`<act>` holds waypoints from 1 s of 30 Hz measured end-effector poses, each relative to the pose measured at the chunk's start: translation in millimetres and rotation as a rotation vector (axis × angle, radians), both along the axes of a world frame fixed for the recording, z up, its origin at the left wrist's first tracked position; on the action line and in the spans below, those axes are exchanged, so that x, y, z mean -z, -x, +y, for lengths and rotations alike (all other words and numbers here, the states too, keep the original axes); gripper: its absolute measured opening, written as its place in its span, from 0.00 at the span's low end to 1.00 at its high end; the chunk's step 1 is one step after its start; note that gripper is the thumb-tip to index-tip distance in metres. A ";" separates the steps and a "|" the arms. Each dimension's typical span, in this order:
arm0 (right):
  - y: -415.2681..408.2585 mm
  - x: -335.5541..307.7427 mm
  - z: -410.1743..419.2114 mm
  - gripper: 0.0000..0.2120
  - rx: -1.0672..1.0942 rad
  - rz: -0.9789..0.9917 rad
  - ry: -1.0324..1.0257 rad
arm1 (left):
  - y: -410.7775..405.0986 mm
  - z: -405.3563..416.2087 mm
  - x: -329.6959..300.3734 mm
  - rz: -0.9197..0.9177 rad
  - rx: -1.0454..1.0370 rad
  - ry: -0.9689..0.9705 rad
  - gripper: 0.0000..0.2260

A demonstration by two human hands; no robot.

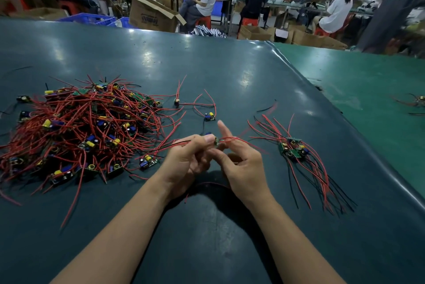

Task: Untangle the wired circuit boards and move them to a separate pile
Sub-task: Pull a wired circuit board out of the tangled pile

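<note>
Most of the job is left, I'd say: the big tangled heap (76, 129) of red-wired boards covers the bench (230, 72) on the left. The sorted pile (296, 152) on the right holds only a few. Two loose boards (209, 117) lie between. Above the bench, the left hand (186, 159) pinches one board (216, 141); the right hand (241, 164) hooks its wires.
</note>
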State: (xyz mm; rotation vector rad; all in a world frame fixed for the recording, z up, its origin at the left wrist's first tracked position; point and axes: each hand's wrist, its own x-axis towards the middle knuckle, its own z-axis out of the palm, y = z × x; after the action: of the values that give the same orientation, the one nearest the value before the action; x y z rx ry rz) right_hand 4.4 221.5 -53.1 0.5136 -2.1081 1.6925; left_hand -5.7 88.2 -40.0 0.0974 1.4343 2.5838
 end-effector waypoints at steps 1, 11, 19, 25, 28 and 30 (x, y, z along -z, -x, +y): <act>-0.1 -0.6 -1.9 0.21 0.019 0.057 0.011 | 0.7 -2.1 -0.2 -0.037 -0.004 -0.004 0.09; 5.3 5.5 5.1 0.11 0.010 0.065 -0.010 | -1.2 -1.7 -1.4 -0.117 -0.017 0.113 0.14; 4.7 5.8 5.9 0.10 0.105 0.389 -0.250 | 0.9 -2.3 -1.4 -0.096 0.031 0.162 0.14; 10.3 -8.8 12.2 0.10 0.405 -0.029 0.454 | 3.0 -3.0 -1.4 -0.094 0.059 0.095 0.19; 18.0 -14.1 34.9 0.18 0.512 -0.224 0.943 | 3.0 -1.6 -2.0 -0.101 0.071 0.087 0.18; 18.0 -14.6 43.3 0.20 0.538 -0.340 1.183 | 2.3 -1.3 -2.5 -0.102 0.068 0.079 0.17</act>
State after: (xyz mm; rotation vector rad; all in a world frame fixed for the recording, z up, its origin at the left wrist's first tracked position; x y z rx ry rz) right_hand -13.6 264.8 -38.5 -0.6559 -0.8929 2.3146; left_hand -8.0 87.0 -37.5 0.0031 1.4684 2.4372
